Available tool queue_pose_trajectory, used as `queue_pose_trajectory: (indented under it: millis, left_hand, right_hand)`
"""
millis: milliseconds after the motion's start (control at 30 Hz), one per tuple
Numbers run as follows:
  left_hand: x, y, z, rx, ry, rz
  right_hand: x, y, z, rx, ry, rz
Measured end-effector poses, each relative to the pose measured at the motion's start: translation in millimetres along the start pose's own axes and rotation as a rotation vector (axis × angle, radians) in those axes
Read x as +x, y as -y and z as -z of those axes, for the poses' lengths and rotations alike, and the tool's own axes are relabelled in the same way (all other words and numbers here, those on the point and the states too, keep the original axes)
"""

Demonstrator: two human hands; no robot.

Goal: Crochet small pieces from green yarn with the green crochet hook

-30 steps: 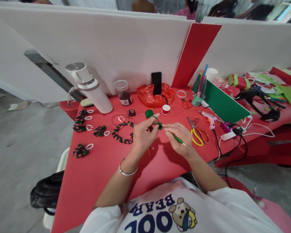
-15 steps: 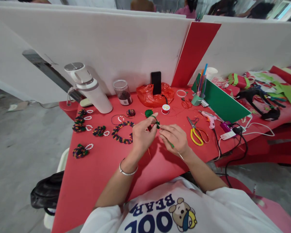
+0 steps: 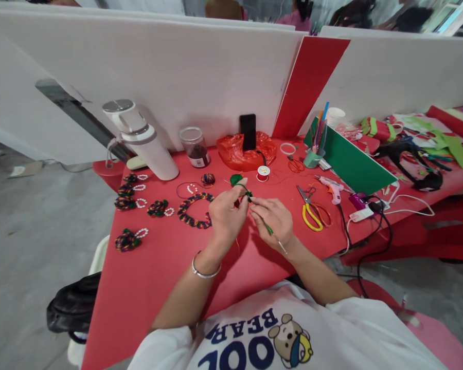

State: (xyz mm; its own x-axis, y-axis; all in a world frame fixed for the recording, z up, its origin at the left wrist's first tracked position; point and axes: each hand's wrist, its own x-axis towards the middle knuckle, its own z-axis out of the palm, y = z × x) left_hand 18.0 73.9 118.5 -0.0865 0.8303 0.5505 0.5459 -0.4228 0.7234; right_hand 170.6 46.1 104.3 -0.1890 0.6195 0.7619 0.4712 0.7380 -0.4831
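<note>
My left hand (image 3: 227, 210) pinches a small dark green crochet piece (image 3: 249, 195), and a strand of green yarn runs over its fingers. In my right hand (image 3: 273, 220) is a crochet hook (image 3: 270, 229) with a green grip, its metal end sticking out toward my wrist and its working tip hidden at the green piece. Just beyond my left hand sits a ball of green yarn (image 3: 236, 179). Left of that hand lies a ring of multicoloured crochet (image 3: 193, 222), partly covered by the hand. A red thread spool (image 3: 263, 173) stands behind my hands.
Several crochet pieces with bead loops (image 3: 127, 240) lie at the left. A white tumbler (image 3: 150, 149), a jar (image 3: 195, 148) and a phone (image 3: 248, 132) on a red bag (image 3: 227, 151) line the back. Scissors (image 3: 312, 218), a glue gun (image 3: 334, 189) and cables are on the right.
My right hand has shifted slightly left and closer to my left hand, and the hook's rear end has swung left with it. The left hand keeps its pinch on the green piece.
</note>
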Motion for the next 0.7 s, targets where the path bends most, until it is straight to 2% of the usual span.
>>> queue_pose_trajectory:
  millis: [67, 167, 233, 300, 367, 500, 567, 633, 700]
  left_hand:
    - [-0.8, -0.1, -0.8, 0.05, -0.025, -0.038]
    - [-2.4, -2.0, -2.0, 0.058, -0.053, -0.083]
    - [-3.4, -3.0, -2.6, 0.024, -0.068, -0.073]
    - [-4.0, -3.5, -2.9, 0.003, -0.076, -0.047]
    - [-4.1, -3.6, -2.8, 0.011, -0.082, -0.042]
    - [-4.1, -3.1, -2.9, 0.057, -0.105, -0.115]
    - [-4.2, -2.0, -3.8, 0.078, -0.127, -0.173]
    - [-4.2, -0.2, -4.9, 0.097, -0.143, -0.21]
    - [-4.0, 1.5, -5.9, 0.121, -0.157, -0.235]
  right_hand:
    - [1.6, 0.6, -2.6, 0.117, -0.059, -0.18]
    - [1.4, -4.1, -11.5, 0.414, -0.198, -0.509]
    - [-0.2, -8.3, -17.2, 0.568, -0.254, -0.621]
    - [-1.3, -9.0, -19.1, 0.61, -0.27, -0.639]
    - [-0.8, -4.9, -15.8, 0.53, -0.246, -0.589]
    - [4.4, 9.7, -3.0, 0.227, -0.148, -0.319]
    - [5.9, 13.9, 0.2, 0.167, -0.126, -0.251]
    - [5.9, 14.7, -0.1, 0.204, -0.133, -0.322]
    - [5.0, 13.0, -3.2, 0.306, -0.162, -0.466]
